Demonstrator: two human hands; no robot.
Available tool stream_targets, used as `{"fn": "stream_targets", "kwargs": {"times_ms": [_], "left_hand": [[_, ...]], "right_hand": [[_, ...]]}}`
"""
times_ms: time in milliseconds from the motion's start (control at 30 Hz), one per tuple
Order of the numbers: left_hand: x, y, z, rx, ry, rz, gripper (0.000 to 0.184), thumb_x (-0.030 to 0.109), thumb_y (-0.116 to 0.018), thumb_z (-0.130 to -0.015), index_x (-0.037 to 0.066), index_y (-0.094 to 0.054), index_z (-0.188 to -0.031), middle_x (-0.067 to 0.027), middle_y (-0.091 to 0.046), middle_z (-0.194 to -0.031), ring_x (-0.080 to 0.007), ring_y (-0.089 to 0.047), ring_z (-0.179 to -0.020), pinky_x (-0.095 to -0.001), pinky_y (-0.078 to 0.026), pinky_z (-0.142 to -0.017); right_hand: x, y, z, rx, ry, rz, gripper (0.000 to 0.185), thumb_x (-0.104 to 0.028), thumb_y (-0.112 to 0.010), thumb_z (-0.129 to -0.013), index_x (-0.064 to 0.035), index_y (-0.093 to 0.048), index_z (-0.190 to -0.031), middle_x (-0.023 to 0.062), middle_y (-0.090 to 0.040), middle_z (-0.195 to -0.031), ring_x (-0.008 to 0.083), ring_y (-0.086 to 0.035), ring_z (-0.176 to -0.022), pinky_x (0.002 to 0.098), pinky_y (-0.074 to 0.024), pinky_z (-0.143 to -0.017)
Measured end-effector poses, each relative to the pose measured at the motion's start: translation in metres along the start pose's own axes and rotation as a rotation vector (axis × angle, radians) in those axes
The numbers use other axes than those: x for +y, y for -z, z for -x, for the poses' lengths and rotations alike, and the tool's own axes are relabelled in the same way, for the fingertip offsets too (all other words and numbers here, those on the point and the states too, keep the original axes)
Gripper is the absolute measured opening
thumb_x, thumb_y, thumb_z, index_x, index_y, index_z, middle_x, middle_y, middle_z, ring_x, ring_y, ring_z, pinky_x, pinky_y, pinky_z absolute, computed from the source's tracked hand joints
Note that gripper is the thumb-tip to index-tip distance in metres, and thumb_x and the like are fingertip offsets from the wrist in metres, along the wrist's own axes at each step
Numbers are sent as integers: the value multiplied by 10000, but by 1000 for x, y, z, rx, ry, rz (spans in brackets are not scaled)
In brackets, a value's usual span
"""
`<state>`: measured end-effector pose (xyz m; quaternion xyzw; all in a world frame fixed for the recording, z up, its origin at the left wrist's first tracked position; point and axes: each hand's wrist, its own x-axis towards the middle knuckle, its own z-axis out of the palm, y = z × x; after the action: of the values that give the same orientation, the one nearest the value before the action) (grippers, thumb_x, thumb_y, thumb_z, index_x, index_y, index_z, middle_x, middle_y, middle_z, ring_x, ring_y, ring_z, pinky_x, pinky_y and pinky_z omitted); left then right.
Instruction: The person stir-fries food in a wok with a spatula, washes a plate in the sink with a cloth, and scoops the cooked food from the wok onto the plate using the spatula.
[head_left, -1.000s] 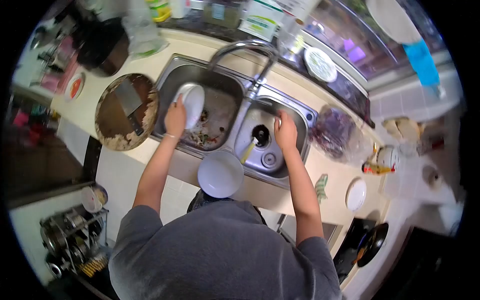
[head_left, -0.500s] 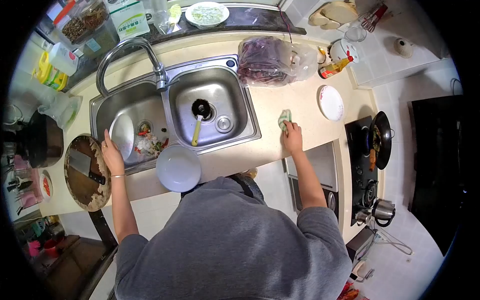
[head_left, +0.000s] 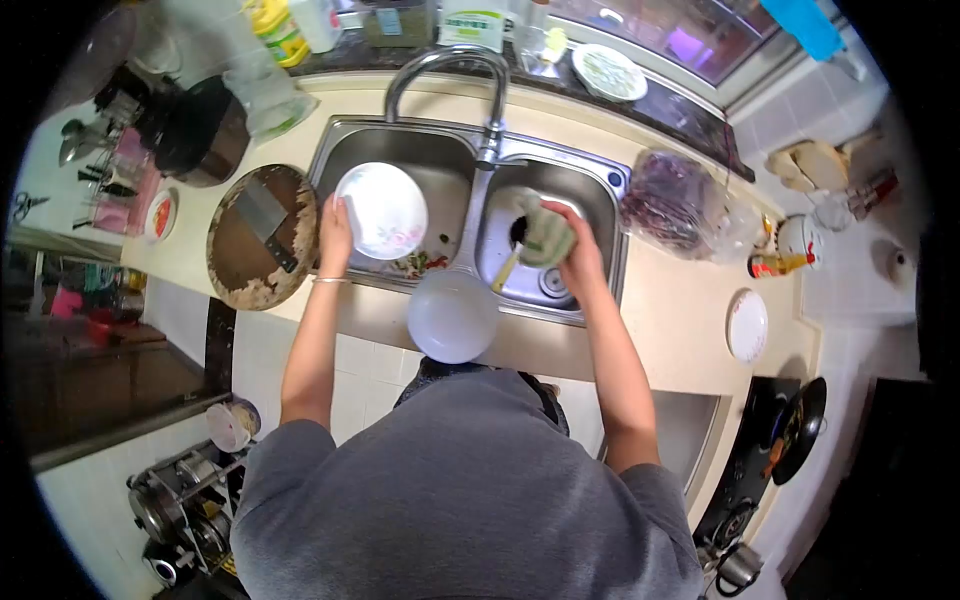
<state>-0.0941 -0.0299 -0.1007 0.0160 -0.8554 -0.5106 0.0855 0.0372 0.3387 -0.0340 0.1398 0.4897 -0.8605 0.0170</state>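
Note:
My left hand (head_left: 336, 238) grips the left rim of a white plate with a floral pattern (head_left: 382, 211), held face up over the left sink basin (head_left: 440, 165). My right hand (head_left: 580, 250) is closed on a green and white cloth (head_left: 546, 236) above the right basin (head_left: 595, 200). Below the cloth, a brush with a yellow-green handle (head_left: 507, 270) lies in that basin, its dark head partly covered. A pale bowl (head_left: 452, 318) rests at the sink's front edge, between my arms. Food scraps (head_left: 418, 264) show in the left basin under the plate.
Left of the sink, a cleaver (head_left: 262, 215) lies on a round chopping board (head_left: 228, 250). The faucet (head_left: 490, 140) arches over the sink divider. A bag of purple food (head_left: 675, 205) and a small plate (head_left: 747, 325) are on the right counter; a wok (head_left: 800, 430) sits on the stove.
The plate has turned from tilted to face up. My right hand has brought the cloth from the right counter over the right basin. The camera view has swung left.

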Motion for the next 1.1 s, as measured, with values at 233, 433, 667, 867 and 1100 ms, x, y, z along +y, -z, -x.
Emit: {"fn": "stream_targets", "kwargs": {"times_ms": [233,433,667,867,1100], "left_hand": [[77,2,40,49,269,497,518,370,-301,-983,-69,-475,-1195,-152,-536,-1154,-198,-493,-1044,-301,-371,-919],[51,14,43,102,263,427,534,372,-303,-980,-86,-470,-1199,-178,-528,-1174,-215,-495,-1059,-304,-367,-922],[2,6,14,236,322,498,538,399,-299,-974,-59,-464,-1205,-166,-566,-1106,-236,-533,-1024,-300,-394,-895],[-79,-23,-26,72,841,795,518,450,-212,-971,45,-467,-1169,-127,-611,-907,-249,-600,-655,-321,-433,-391],[-69,-51,-38,119,835,788,464,426,-241,-972,94,-439,-1229,-101,-588,-1064,-242,-629,-846,-358,-549,-560]], "right_hand": [[85,-183,-30,-427,479,728,345,-29,-561,-786,-74,-521,-1125,125,-482,-959,261,-520,-865,346,-439,-704],[93,-200,-32,-494,675,826,381,21,-543,-748,-96,-520,-1109,123,-488,-944,240,-521,-824,317,-442,-684],[-15,-65,1,-24,597,909,366,32,-488,-710,-59,-577,-1053,90,-579,-1040,211,-550,-957,303,-453,-810],[-44,103,82,610,368,1097,245,-52,-496,-761,-47,-595,-986,119,-578,-972,216,-543,-846,314,-441,-737],[2,166,128,496,-592,1925,548,-274,-586,-782,-167,-442,-1300,173,-498,-1220,349,-526,-1063,427,-434,-891]]}}
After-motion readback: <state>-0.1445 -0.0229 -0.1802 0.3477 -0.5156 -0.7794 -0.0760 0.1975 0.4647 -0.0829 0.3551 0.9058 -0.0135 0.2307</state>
